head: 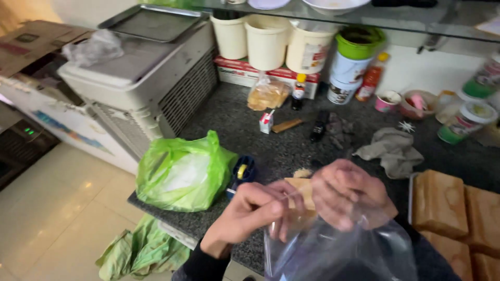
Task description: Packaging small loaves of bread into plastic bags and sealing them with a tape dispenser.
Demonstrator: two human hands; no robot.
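Note:
My left hand (250, 216) and my right hand (346, 195) are close together above the front edge of a dark speckled counter (281, 148). Both pinch the top edge of a clear plastic bag (338, 250) that hangs down below them. Between the two hands a tan cake slice (301, 188) shows at the bag's mouth; whether it lies inside the bag I cannot tell. Dark sleeves cover both wrists.
A green plastic bag (182, 174) sits left of my hands, with a blue tape dispenser (242, 171) beside it. Brown cake slices lie on a tray (445, 205) at right. A grey cloth (393, 148), buckets (265, 41), bottles and a white appliance (140, 78) stand behind. Green bags (140, 252) lie on the floor.

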